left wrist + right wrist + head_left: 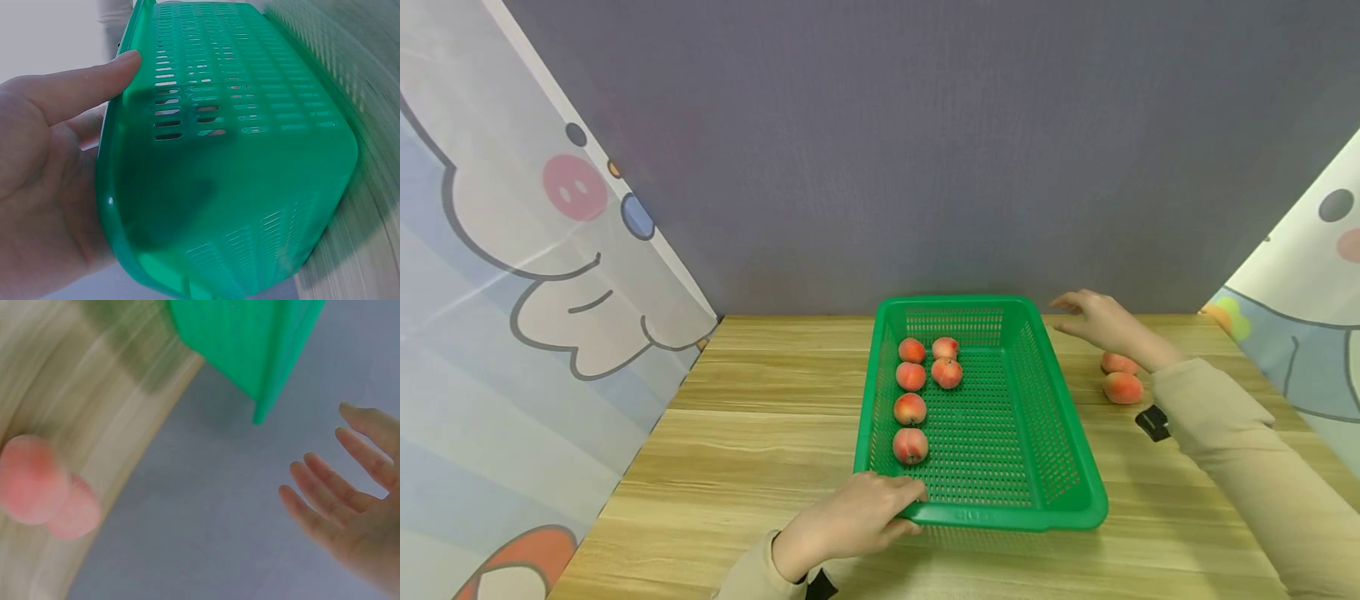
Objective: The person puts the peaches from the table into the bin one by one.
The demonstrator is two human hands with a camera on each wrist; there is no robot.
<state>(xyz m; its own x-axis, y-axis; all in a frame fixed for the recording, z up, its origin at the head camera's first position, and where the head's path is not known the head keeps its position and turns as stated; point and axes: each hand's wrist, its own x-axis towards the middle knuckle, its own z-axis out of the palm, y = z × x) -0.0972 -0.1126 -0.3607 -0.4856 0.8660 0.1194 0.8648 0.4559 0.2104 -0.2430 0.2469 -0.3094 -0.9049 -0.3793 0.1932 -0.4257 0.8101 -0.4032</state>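
A green plastic basket point(985, 517) with slotted walls stands on the table. Several peaches point(911, 409) lie at its left side, most of them in a column along the left wall. My left hand point(857, 515) grips the rim at the near left corner; the left wrist view shows the thumb point(94, 87) on the outer side and the other fingers behind the rim. Beyond the basket's far right corner, my right hand point(1099, 321) hovers with fingers spread and nothing in it. Two more peaches point(1123, 387) sit on the table below the right forearm, touching or nearly so.
The wooden table point(760, 433) ends at a grey wall point(925, 150) behind the basket. Cartoon-printed sheets point(572, 275) hang on both sides. A black strap piece point(1153, 423) shows beside the right sleeve.
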